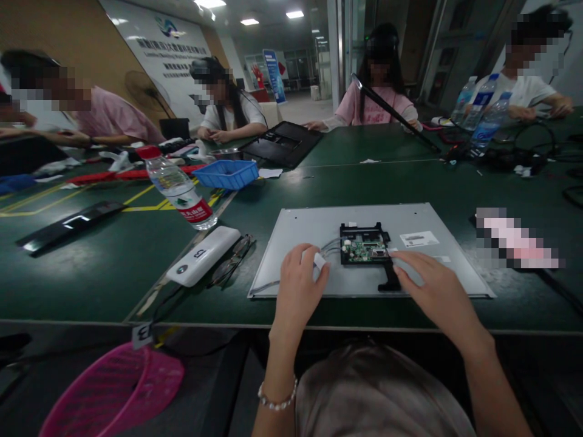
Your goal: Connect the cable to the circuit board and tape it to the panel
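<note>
A flat grey panel point(314, 227) lies on the green table, bearing a black bracket point(388, 276) with a green circuit board point(362, 250) in it. Thin grey cables point(331, 244) run from the board's left side toward my left hand point(298, 282). That hand is curled over the panel's left part, a small white tag point(319, 261) between thumb and fingers. At the bracket's right edge, my right hand point(430, 285) touches the black frame with its fingertips, its thumb apart from the fingers. White labels point(419, 238) are stuck on the panel's right part.
Left of the panel are glasses point(231, 261), a white power bank point(203, 256), a water bottle point(182, 194) and a blue tray point(228, 175). A pink basket point(113, 394) stands below the table edge. Several people sit across the table; more bottles point(489, 121) stand at back right.
</note>
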{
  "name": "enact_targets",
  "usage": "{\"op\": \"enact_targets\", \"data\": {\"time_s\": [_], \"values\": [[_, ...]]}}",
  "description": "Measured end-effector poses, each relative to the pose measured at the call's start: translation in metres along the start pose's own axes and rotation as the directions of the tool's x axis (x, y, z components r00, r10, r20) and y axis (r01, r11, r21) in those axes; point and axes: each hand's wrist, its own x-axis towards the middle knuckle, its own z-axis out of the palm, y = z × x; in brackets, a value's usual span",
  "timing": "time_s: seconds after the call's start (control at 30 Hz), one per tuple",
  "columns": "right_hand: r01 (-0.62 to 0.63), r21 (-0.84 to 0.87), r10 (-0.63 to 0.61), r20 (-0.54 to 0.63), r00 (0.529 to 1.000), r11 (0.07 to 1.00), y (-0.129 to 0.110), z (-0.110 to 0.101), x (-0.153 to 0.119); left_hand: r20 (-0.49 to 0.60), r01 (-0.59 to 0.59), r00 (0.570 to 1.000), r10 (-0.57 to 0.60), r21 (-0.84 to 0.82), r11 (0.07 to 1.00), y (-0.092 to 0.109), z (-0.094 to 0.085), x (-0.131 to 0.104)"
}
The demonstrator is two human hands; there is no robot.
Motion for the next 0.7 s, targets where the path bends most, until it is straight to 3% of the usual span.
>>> {"op": "enact_targets", "data": {"time_s": [0.1,0.2,0.3,0.5,0.57,0.7], "values": [[-0.020,-0.044,0.021,0.025,0.999,0.999,0.029,-0.001,0.008,0.128,-0.069,0.990,0.057,0.090,0.994,0.000,-0.001,-0.004],[0.015,-0.082,-0.005,0.116,0.993,0.996,0.045,0.001,0.018,0.174,-0.085,0.984,0.048,0.210,0.974,-0.001,0.001,0.000],[0.073,-0.131,-0.046,0.197,0.979,0.989,0.048,0.005,0.027,0.128,-0.087,0.990,0.054,0.269,0.959,-0.005,-0.002,0.010],[0.139,-0.301,-0.062,0.251,0.966,0.943,0.041,0.009,0.034,-0.170,-0.011,0.985,0.041,0.174,0.985,-0.024,-0.021,0.026],[0.140,-0.345,-0.057,0.241,0.969,0.928,0.041,0.009,0.034,-0.175,-0.032,0.983,0.059,0.153,0.988,-0.032,-0.021,0.028],[0.103,-0.352,-0.041,0.179,0.983,0.930,0.046,0.007,0.031,-0.043,-0.048,0.998,0.055,0.147,0.988,-0.044,-0.009,0.025]]}}
